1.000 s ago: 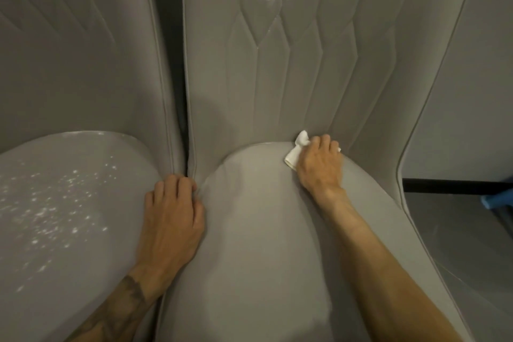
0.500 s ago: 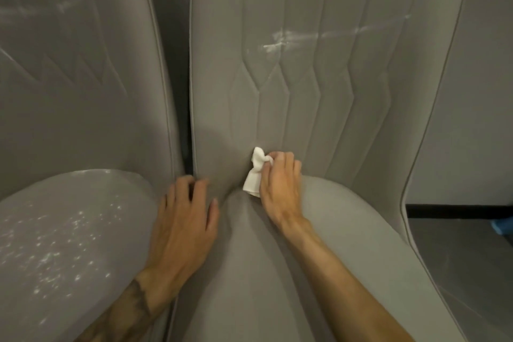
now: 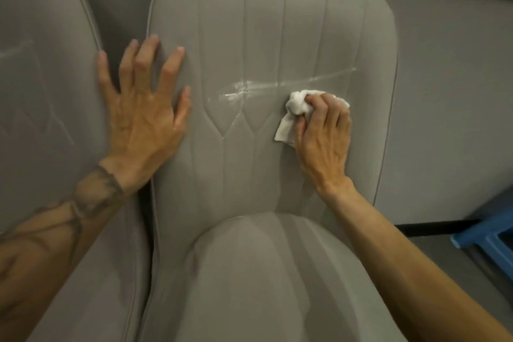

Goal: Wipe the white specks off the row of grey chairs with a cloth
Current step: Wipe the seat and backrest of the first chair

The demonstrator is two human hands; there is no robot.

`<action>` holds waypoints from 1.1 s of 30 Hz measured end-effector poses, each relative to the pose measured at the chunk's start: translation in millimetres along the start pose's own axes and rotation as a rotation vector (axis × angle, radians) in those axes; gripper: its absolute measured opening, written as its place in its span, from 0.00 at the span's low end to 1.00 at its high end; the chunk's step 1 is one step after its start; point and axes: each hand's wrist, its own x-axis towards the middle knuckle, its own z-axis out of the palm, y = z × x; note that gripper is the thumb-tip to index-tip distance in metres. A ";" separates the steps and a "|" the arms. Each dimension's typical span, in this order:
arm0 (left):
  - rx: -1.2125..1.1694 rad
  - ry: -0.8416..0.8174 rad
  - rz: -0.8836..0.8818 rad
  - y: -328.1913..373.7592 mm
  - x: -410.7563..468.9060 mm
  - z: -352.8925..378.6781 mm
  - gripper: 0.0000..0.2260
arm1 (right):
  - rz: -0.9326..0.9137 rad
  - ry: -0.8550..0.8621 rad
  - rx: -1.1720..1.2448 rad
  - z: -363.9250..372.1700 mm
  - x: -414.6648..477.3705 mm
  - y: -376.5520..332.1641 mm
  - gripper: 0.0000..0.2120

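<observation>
right hand (image 3: pixel 323 133) has its fingers (image 3: pixel 330 111) bunched round the cloth (image 3: pixel 298 104) just under the white streak (image 3: pixel 277 86), which runs sideways off to its left, while the left hand (image 3: pixel 141 114) is splayed flat.

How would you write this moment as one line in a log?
right hand: holds cloth on chair back, just below white streak | left hand: open, at chair's left edge

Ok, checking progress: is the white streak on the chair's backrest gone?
No, the white streak crosses the backrest beside the cloth that the right hand grips.
</observation>
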 end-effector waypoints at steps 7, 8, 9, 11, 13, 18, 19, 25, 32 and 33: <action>0.023 0.108 0.030 -14.0 3.8 22.1 0.26 | 0.100 0.236 -0.085 3.1 86.4 28.7 0.14; 0.025 0.121 0.031 -14.0 3.4 23.9 0.26 | 0.063 0.191 -0.081 7.4 73.3 22.6 0.14; 0.028 0.132 0.033 -14.6 3.0 25.2 0.26 | -0.005 0.115 -0.059 10.6 54.5 16.4 0.14; 0.021 0.145 0.030 -15.8 2.2 26.6 0.26 | -0.176 -0.016 -0.039 6.9 20.6 15.6 0.13; 0.017 0.147 0.022 -15.0 -0.6 26.1 0.26 | -0.276 -0.030 -0.053 -1.0 26.9 29.8 0.12; 0.012 0.130 -0.014 -7.5 -5.3 21.0 0.26 | 0.080 0.296 -0.070 4.2 120.9 29.1 0.13; 0.011 0.130 -0.020 -5.6 -6.7 21.1 0.26 | 0.117 0.310 -0.038 10.0 114.5 18.2 0.14; 0.012 0.134 -0.012 -6.9 -10.2 22.0 0.26 | -0.406 -0.100 -0.005 14.6 8.8 6.3 0.15; 0.012 0.139 -0.005 -5.8 -14.9 23.7 0.26 | 0.050 0.330 -0.042 16.4 100.3 15.7 0.12; 0.010 0.141 -0.006 -6.1 -15.2 24.0 0.26 | 0.051 0.313 -0.007 21.6 83.6 4.7 0.13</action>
